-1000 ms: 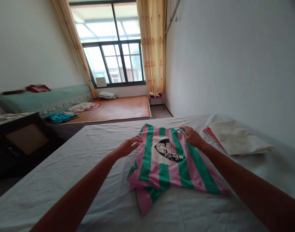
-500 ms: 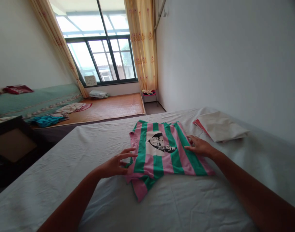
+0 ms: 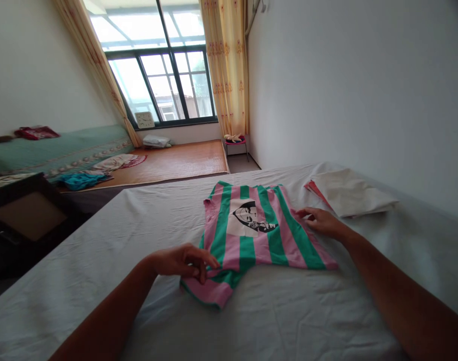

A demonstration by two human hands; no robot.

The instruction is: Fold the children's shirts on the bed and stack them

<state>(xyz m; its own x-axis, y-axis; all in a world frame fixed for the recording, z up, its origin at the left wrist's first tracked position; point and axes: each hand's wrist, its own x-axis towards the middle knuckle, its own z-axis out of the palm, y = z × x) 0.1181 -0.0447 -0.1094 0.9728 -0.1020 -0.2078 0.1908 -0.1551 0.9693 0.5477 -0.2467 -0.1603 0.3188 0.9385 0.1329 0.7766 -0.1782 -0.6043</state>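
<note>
A T-shirt with pink and green stripes lies spread on the white-sheeted bed. On its middle is a pale patch with a black printed face. My left hand is at the near left sleeve, its fingers bent down and closed on the cloth. Beside the shirt's right edge, my right hand rests with loosely bent fingers apart, the fingertips near or touching the edge.
Folded cream cloth with a red edge lies at the right, near the wall. Beyond the white sheet stands a mat-covered bed with clothes on it. A dark cabinet is at the left; a small stool stands by the curtain.
My left hand has moved nearer, onto the sleeve, which now spreads further out to the left. My right hand has shifted slightly outward along the shirt's right edge.
</note>
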